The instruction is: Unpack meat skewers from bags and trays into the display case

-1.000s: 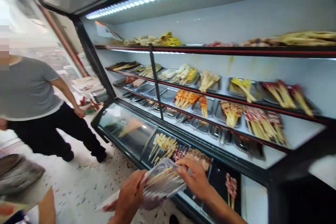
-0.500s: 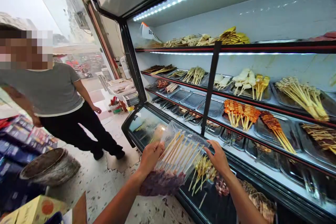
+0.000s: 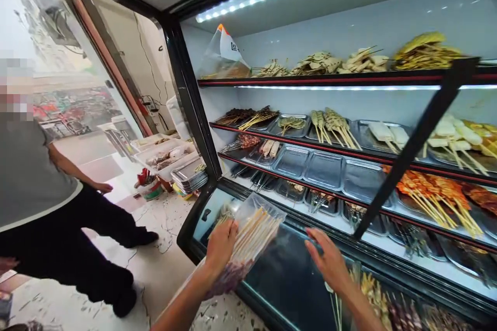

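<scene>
While the left hand (image 3: 220, 240) grips a clear bag of skewers (image 3: 248, 240), fingers clamped on its side, the bag hangs over the glass lid (image 3: 279, 274) of the display fridge. Right hand (image 3: 330, 261) hovers beside it, fingers apart, touching nothing. A person in a grey shirt (image 3: 31, 176) stands at left.

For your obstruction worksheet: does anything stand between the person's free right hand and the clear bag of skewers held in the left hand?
Nothing visible does. The right hand hovers open above the glass lid; only open air separates it from the bag of skewers in the left hand.
</scene>
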A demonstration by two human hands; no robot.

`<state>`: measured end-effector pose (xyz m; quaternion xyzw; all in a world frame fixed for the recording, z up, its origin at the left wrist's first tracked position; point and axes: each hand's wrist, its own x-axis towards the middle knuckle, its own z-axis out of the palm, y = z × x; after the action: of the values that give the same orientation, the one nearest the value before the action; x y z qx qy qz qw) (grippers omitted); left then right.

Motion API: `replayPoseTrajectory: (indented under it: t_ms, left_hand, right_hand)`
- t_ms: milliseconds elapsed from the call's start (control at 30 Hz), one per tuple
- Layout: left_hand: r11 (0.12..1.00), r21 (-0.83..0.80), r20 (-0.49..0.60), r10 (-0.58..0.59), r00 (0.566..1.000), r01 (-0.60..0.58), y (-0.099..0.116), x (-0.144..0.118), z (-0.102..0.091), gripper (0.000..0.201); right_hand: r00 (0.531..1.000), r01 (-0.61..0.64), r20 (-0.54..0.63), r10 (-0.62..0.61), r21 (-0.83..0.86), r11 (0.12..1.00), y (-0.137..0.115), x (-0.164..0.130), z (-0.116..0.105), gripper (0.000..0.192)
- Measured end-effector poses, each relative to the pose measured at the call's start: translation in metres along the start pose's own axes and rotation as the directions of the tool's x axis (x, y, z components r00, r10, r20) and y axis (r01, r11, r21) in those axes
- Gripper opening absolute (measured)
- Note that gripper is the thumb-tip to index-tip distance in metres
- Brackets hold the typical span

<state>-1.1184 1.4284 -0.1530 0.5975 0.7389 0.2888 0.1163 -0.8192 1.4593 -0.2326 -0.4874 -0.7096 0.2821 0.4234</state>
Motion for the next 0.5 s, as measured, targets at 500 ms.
replayPoseTrajectory:
  t_ms: [500]
  left_hand:
    - [0.977,0.191,-0.173,-0.057,0.983,0.09,-0.264,0.115,-0.147,0.039]
  right_hand:
    - [0.847,-0.061,0.524,-0.09,0.264,0.962,-0.155,0.304,0.419,0.034]
